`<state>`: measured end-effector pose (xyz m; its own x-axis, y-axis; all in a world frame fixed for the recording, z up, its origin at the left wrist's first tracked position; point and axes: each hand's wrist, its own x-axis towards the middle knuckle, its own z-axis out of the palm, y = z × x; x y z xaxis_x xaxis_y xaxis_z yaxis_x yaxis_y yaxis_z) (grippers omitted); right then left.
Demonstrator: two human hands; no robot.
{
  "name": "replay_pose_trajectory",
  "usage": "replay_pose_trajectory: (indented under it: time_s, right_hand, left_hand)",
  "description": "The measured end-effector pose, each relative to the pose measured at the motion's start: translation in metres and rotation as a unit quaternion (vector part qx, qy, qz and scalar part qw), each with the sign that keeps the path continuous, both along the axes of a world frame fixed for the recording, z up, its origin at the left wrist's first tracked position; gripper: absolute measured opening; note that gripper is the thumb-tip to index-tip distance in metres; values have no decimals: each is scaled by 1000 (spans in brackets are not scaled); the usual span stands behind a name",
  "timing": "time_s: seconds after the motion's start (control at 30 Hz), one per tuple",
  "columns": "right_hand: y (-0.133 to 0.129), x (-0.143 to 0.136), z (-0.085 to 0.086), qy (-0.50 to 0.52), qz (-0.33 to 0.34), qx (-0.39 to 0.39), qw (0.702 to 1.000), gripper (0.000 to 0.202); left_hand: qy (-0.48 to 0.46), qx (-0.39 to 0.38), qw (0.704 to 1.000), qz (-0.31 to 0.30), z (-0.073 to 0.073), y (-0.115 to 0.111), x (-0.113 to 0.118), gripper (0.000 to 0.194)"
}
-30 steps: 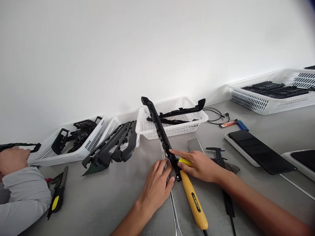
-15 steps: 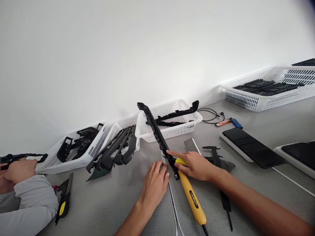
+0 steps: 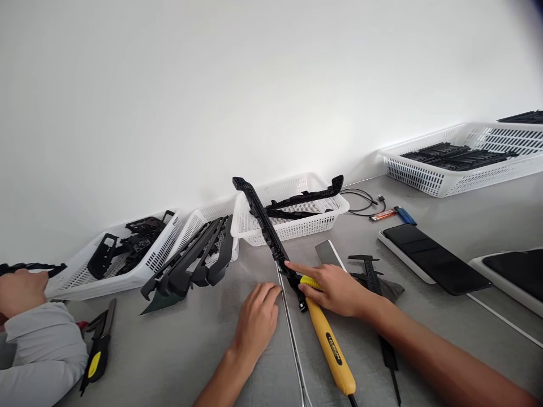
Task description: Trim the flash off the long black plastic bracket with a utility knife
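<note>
A long black plastic strip lies slanted, its far end resting on a white basket and its near end on the grey table. My right hand grips the ribbed top of a yellow-handled tool, with the index finger stretched onto the strip's near end. My left hand lies flat on the table with its fingers apart. It holds nothing and sits just left of a thin metal rod.
Two more white baskets of black parts stand at the left, and a larger basket at the far right. A black caliper, phone, dark-screened tray, lighter and cable lie right. A co-worker's hand and a yellow-black cutter are at the left.
My left hand has slid off the strip's near end, down and to the left of the metal rod. My right hand stays on the yellow tool and strip.
</note>
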<state>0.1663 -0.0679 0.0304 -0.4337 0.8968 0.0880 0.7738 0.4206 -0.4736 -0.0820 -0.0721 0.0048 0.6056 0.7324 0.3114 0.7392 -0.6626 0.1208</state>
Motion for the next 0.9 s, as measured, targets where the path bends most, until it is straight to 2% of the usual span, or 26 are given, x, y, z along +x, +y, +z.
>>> replay_pose_trajectory:
  time_s: [0.1,0.3,0.4,0.67,0.77,0.83,0.9]
  right_hand:
    - [0,-1,0,1,-3,-2,1000,60]
    - [1,-3,2,-4,-10,-16,1000,62]
    - [1,-3,1,3,-9,-9,1000,61]
    - [1,-2,-3,-2,-12,0,1000,60]
    - [1,-2,-4,-2,-9,4,1000,60]
    - [2,-2,-5,-5,-7,9,1000,60]
    - [2,-1,-6,-9,-5,9,1000,59]
  left_hand:
    - [-23,-8,1000,10,-4,-2,-3,53]
    - [-31,-29,999,-22,-2,2,-2,53]
    - [-72,-48,996,-30,-2,4,-3,56]
    - [-207,-129,970,-3,4,-2,-7,38]
    - [-293,-224,928,51,9,7,8,34]
    - [-362,-306,877,81,10,18,23,39]
    - [-426,-369,824,62,7,30,37,37]
